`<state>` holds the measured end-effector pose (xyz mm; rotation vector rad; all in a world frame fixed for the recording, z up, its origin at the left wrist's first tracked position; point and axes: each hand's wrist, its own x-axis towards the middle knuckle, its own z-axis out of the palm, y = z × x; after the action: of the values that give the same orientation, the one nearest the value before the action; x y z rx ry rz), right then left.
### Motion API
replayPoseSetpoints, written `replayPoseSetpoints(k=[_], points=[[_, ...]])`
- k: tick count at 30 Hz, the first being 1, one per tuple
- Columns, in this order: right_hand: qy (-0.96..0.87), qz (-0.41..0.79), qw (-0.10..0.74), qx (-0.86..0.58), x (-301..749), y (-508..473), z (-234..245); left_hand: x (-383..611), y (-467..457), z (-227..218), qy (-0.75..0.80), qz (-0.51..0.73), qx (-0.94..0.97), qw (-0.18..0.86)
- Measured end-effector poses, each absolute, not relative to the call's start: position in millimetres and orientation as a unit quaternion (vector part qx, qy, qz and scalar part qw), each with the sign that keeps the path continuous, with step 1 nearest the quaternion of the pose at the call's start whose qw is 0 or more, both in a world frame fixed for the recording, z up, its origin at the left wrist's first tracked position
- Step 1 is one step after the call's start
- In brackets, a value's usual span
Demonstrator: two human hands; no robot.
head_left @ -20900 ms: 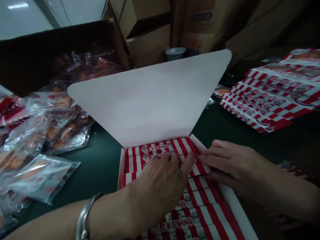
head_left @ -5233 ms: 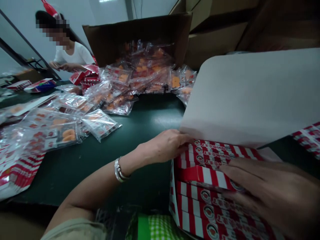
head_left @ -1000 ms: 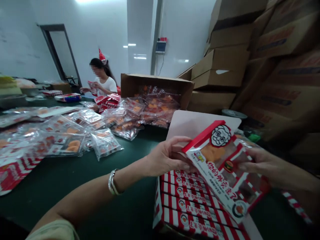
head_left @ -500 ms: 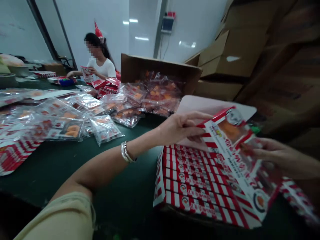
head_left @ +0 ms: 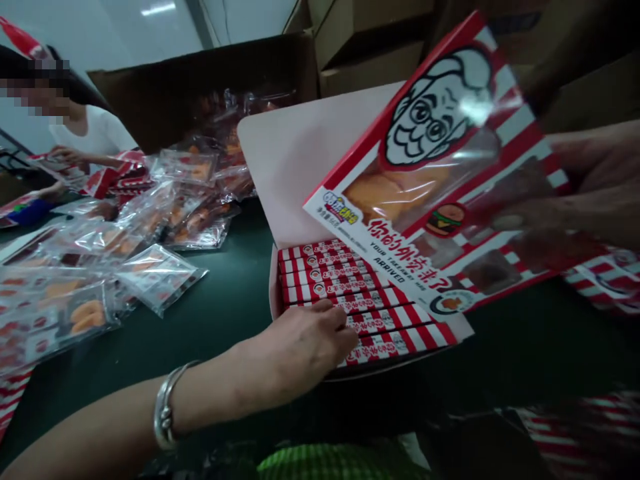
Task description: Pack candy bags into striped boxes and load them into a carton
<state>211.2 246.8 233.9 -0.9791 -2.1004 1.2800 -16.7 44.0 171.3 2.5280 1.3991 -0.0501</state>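
Observation:
My right hand [head_left: 595, 193] grips a red-and-white striped packet [head_left: 440, 173] with a cartoon face and a clear window, held tilted above an open white display box [head_left: 280, 153]. The box holds a row of several striped packets [head_left: 350, 300] standing on edge, its white lid raised at the back. My left hand [head_left: 300, 347], a silver bracelet on its wrist, rests with curled fingers on the near packets in the row; nothing shows in its grasp.
Clear bags of orange snacks [head_left: 155, 267] lie spread over the green table [head_left: 230, 300] to the left, spilling from a tipped brown carton [head_left: 165, 93]. A person in white [head_left: 90, 133] sits at the far left. Cardboard boxes [head_left: 370, 47] stack behind. More striped packets [head_left: 610, 280] lie right.
My left hand has let go of the packet and dropped onto the row in the box. My right hand has lifted the packet higher and closer. The view has tipped down.

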Motion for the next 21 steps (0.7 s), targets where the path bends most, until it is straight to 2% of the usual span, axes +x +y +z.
replayPoseSetpoints(k=[5, 10, 14, 21], points=[[-0.813, 0.416, 0.239, -0.33, 210.9, 232.2, 239.7, -13.7, 50.3, 171.8, 0.509, -0.075, 0.854, 0.073], [-0.845, 0.27, 0.352, -0.299, 214.4, 206.2, 230.5, -21.9, 55.4, 176.7, 0.509, -0.077, 0.857, 0.033], [-0.825, 0.228, 0.419, -0.304, 210.1, 179.3, 207.2, -23.8, 55.0, 178.4, 0.511, -0.043, 0.858, 0.043], [-0.856, 0.236, 0.358, -0.29, 222.4, 177.4, 187.7, -27.9, 50.6, 176.9, 0.496, 0.044, 0.865, 0.067]])
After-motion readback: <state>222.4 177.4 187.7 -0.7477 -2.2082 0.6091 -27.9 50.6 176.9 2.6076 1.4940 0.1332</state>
